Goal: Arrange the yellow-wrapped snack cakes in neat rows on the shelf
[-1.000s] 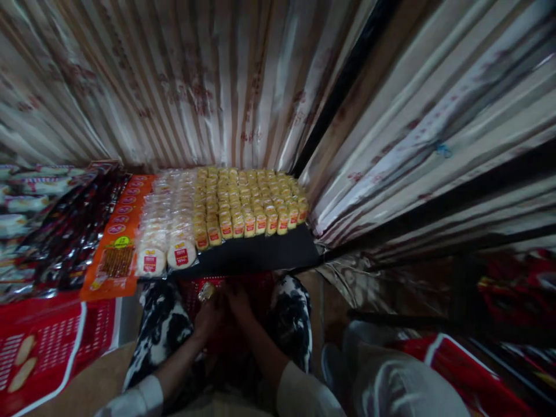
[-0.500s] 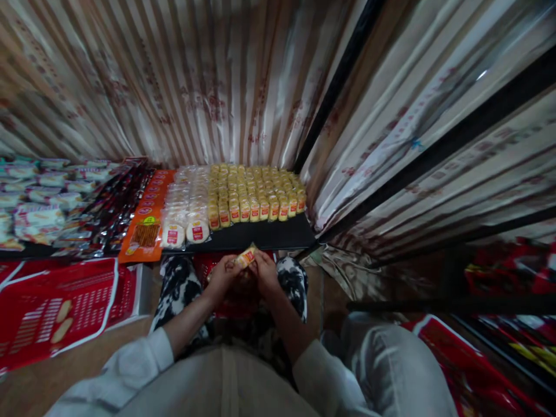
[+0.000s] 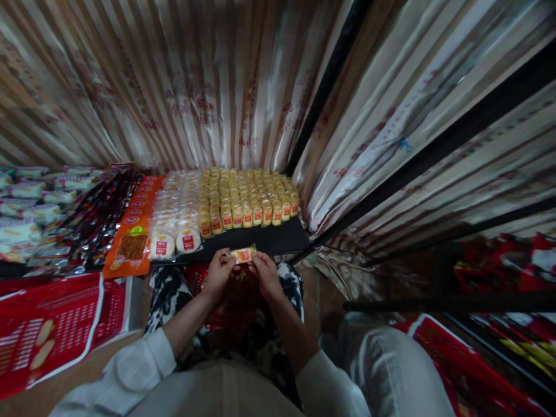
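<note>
Between my two hands, above my lap, is a small wrapped snack (image 3: 242, 255) with an orange-and-red label facing up. My left hand (image 3: 219, 275) pinches its left end, and my right hand (image 3: 266, 274) pinches the right end. Just beyond, on the black shelf (image 3: 264, 236), stand rows of similar yellow wrapped snacks (image 3: 247, 200). Left of these are round white packaged crackers (image 3: 188, 240) in clear wrappers. Below my hands, between my knees, lies a red package (image 3: 230, 298), partly hidden in shadow.
An orange snack bag (image 3: 132, 249) lies left of the crackers, beside dark shiny packets (image 3: 102, 214) and white packets (image 3: 32, 214). A large red bag (image 3: 47, 324) sits low on the left. Black metal bars (image 3: 373, 202) and a striped curtain (image 3: 174, 87) enclose the right and back.
The wrapped snack has turned from slanted to nearly level between my hands. My view has shifted slightly right, so the shelf goods appear further left.
</note>
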Demonstrator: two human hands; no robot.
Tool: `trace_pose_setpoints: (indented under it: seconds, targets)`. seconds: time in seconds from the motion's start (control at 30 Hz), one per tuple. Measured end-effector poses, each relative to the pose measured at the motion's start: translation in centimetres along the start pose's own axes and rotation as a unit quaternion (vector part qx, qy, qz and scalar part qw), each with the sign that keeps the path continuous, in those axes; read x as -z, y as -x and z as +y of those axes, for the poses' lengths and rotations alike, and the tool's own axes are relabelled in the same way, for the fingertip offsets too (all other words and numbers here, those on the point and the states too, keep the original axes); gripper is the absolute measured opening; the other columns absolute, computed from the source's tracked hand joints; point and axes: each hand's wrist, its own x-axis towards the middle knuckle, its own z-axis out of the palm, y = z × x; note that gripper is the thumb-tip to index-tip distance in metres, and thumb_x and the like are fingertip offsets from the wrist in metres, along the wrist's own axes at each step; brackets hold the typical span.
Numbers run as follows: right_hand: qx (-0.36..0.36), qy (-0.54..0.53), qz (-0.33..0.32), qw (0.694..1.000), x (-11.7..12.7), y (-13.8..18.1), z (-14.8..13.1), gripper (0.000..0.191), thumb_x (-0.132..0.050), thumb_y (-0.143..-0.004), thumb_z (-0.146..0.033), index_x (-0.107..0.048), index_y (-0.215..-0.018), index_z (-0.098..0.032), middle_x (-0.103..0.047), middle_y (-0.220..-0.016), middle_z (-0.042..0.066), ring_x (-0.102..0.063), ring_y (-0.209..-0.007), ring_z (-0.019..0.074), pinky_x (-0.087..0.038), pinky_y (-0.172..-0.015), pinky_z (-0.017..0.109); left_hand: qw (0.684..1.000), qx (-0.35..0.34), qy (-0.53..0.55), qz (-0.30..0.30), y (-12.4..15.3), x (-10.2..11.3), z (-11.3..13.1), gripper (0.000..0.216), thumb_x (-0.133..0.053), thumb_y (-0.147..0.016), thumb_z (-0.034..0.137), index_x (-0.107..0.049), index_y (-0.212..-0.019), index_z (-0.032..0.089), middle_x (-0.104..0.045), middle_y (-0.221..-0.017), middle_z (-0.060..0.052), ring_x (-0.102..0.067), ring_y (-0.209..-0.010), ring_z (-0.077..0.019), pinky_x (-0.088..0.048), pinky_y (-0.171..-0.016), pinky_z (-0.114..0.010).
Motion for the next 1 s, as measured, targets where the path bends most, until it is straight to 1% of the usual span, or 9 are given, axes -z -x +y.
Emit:
trace_pose_setpoints:
  seconds: [0.13,0.23,0.3,0.4,0.5,0.57,0.73,0.87,1.0]
  targets:
    - [-0.001,0.046,-0.009,0.999,0.9,-0.3,0.4,0.031,-0.066,-0.067,-0.045,-0.061,-0.084,-0.020,-0.065,-0.067,-0.001,-0.060,-0.059,0.0142,-0.048,-0.053,0.024,1.000,-0.004,-0.016,0.001,-0.9,-1.1,0.5,0.047,-0.069,-0.070,0.027,-0.049,-0.110,0.014,-0.060,-0.074,0.002,-0.060,-0.057,-0.0086,-0.044,-0.050,-0.016]
    - [0.077,0.161,0.012,0.984,1.8,-0.8,0.4,0.029,-0.057,-0.074,-0.044,-0.061,-0.090,-0.021,-0.066,-0.077,0.002,-0.061,-0.066,0.0167,-0.051,-0.061,0.028,0.996,-0.050,-0.073,-0.003,-1.9,-2.1,0.8,0.044,-0.068,-0.069,0.022,-0.051,-0.109,0.015,-0.060,-0.074,0.003,-0.059,-0.058,-0.0084,-0.046,-0.056,-0.018]
    - [0.171,0.268,0.075,0.945,2.4,-1.0,-0.1,0.034,-0.053,-0.078,-0.042,-0.059,-0.102,-0.018,-0.064,-0.094,0.007,-0.061,-0.076,0.0181,-0.051,-0.072,0.032,0.986,-0.094,-0.136,-0.025,-2.7,-2.9,1.2,0.042,-0.066,-0.070,0.018,-0.051,-0.109,0.016,-0.062,-0.076,0.002,-0.059,-0.061,-0.0093,-0.047,-0.060,-0.019]
    - [0.313,0.383,0.155,0.856,3.1,-1.3,-1.2,0.046,-0.048,-0.083,-0.036,-0.050,-0.123,-0.014,-0.052,-0.119,0.015,-0.055,-0.101,0.0222,-0.046,-0.089,0.039,0.955,-0.169,-0.236,-0.062,-3.9,-4.8,2.3,0.036,-0.062,-0.074,0.017,-0.052,-0.108,0.018,-0.065,-0.084,0.000,-0.059,-0.066,-0.0105,-0.047,-0.065,-0.021]
    - [0.397,0.443,0.159,0.788,4.1,-2.0,-2.1,0.042,-0.041,-0.087,-0.029,-0.048,-0.127,-0.018,-0.047,-0.126,0.014,-0.043,-0.119,0.0235,-0.039,-0.098,0.043,0.914,-0.233,-0.323,-0.081,-5.3,-7.5,3.5,0.029,-0.060,-0.077,0.018,-0.055,-0.105,0.019,-0.065,-0.091,-0.002,-0.060,-0.073,-0.0129,-0.048,-0.073,-0.025]
    - [0.417,0.462,0.156,0.767,4.8,-2.9,-2.5,0.038,-0.038,-0.089,-0.027,-0.051,-0.125,-0.020,-0.049,-0.126,0.012,-0.043,-0.120,0.0232,-0.038,-0.099,0.044,0.889,-0.258,-0.366,-0.098,-6.3,-9.7,4.3,0.029,-0.059,-0.078,0.017,-0.056,-0.107,0.019,-0.065,-0.096,-0.003,-0.061,-0.081,-0.0152,-0.047,-0.080,-0.028]
    - [0.425,0.458,0.161,0.764,6.5,-5.9,-3.6,0.043,-0.033,-0.090,-0.028,-0.045,-0.129,-0.015,-0.050,-0.129,0.014,-0.041,-0.123,0.0234,-0.038,-0.099,0.046,0.826,-0.320,-0.444,-0.133,-8.0,-15.0,6.3,0.034,-0.054,-0.081,0.012,-0.056,-0.114,0.019,-0.060,-0.113,-0.006,-0.056,-0.104,-0.0180,-0.043,-0.094,-0.030]
    - [0.422,0.441,0.175,0.773,7.5,-7.9,-4.4,0.046,-0.032,-0.087,-0.025,-0.043,-0.131,-0.014,-0.046,-0.133,0.015,-0.038,-0.127,0.0229,-0.035,-0.103,0.047,0.783,-0.334,-0.502,-0.153,-8.9,-18.1,6.7,0.035,-0.050,-0.083,0.014,-0.056,-0.117,0.020,-0.056,-0.114,-0.008,-0.057,-0.100,-0.0186,-0.045,-0.088,-0.027]
    - [0.414,0.436,0.192,0.776,8.6,-9.7,-4.5,0.047,-0.032,-0.086,-0.024,-0.045,-0.128,-0.010,-0.044,-0.132,0.018,-0.038,-0.126,0.0237,-0.035,-0.103,0.047,0.742,-0.346,-0.549,-0.172,-10.0,-20.2,6.2,0.036,-0.047,-0.085,0.015,-0.053,-0.120,0.020,-0.054,-0.115,-0.008,-0.059,-0.096,-0.0196,-0.047,-0.082,-0.028]
